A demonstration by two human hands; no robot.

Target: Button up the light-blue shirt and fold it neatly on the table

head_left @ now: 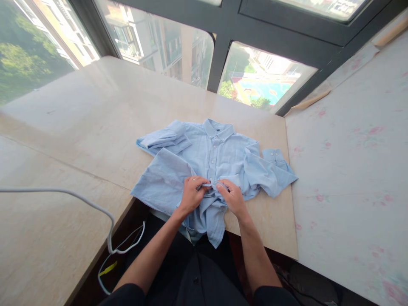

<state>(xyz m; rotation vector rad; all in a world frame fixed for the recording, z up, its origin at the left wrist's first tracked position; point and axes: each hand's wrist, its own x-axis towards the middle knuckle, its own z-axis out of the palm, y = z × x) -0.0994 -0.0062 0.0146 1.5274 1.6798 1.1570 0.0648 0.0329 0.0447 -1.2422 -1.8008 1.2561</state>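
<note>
A light blue button-up shirt (197, 146) lies face up on the stone-like sill, its collar toward the window and its lower part hanging over the near edge. My left hand (193, 193) pinches the front placket from the left, a ring on one finger. From the right, my right hand (232, 196) grips the same placket, close to my left. The upper buttons look fastened; the button between my fingers is too small to make out. One sleeve (164, 138) is folded at the left, and the other sleeve (269, 172) bends out to the right with its cuff showing.
A white cable (79, 197) runs across the left of the sill (79, 123) and loops below its edge, with a yellow tag (108, 268) near it. Grey-framed windows (219, 63) stand behind. A flower-patterned papered wall (344, 170) bounds the right side.
</note>
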